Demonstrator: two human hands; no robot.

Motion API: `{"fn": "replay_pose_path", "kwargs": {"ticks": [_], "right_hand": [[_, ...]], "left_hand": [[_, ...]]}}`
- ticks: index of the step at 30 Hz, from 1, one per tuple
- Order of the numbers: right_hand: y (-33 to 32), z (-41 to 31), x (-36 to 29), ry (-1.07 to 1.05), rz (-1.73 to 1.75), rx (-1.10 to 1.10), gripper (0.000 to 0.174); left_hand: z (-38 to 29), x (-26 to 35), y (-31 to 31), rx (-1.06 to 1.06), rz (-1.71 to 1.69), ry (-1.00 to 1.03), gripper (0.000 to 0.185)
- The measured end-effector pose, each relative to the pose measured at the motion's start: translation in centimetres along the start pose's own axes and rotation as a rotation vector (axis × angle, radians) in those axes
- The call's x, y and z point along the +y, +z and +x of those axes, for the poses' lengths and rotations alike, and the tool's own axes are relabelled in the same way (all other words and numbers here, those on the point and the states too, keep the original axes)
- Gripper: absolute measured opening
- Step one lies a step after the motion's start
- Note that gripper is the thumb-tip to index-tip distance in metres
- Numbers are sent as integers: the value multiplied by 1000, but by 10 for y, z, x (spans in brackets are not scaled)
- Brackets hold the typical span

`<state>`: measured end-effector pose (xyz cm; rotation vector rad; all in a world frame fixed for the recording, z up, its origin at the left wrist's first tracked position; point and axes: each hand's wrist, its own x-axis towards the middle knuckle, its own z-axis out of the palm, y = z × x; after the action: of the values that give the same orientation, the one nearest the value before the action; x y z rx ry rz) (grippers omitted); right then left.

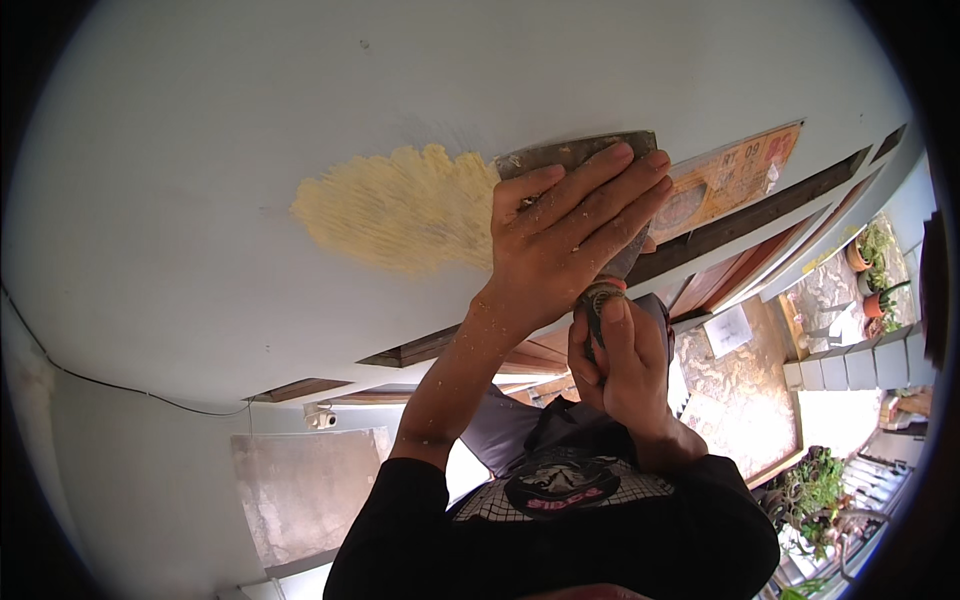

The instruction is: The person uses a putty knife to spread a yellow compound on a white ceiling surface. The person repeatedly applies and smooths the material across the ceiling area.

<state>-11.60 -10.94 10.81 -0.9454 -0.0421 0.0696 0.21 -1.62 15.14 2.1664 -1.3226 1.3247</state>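
My right hand point(626, 364) grips the dark handle point(596, 304) of a wide metal scraper, thumb along it near the blade's neck. My left hand point(574, 217) lies over the scraper blade point(581, 150) with fingers spread, pressing along it and covering much of it. The blade rests against a pale painted wall point(225, 187), its broad edge toward the top of the view. Just left of it spreads a rough yellow patch of filler-like material point(397, 206) with streaks of grey showing through. Pale crumbs cling to my left hand and forearm.
An orange sign with writing point(731, 176) is fixed to the wall on the right, above a long dark recess point(750, 221). A white security camera point(320, 415) and a thin black cable point(142, 391) are at lower left. Potted plants point(874, 304) stand at far right.
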Motion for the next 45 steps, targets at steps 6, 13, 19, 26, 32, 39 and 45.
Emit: {"fn": "replay_pose_path", "kwargs": {"ticks": [6,13,19,26,32,39,45], "right_hand": [[7,1,-7,-33,17,1,37],[6,15,-2,-102,-39,-7,40],[3,3,7,-96,-4,0,43],[0,-1,17,-71,-1,-19,42],[14,24,-10,-157,-108,-39,44],[9,19,10,-172,-90,-24,52],[6,10,19,-90,-7,-20,39]], "left_hand": [[2,1,-5,-42,1,16,33],[18,-11,-3,18,106,72,32],[1,-3,0,-4,35,59,32],[-11,0,1,-23,46,37,36],[15,-11,-10,-19,89,62,37],[2,-9,-7,-16,84,49,34],[-16,-1,0,0,63,46,34]]}}
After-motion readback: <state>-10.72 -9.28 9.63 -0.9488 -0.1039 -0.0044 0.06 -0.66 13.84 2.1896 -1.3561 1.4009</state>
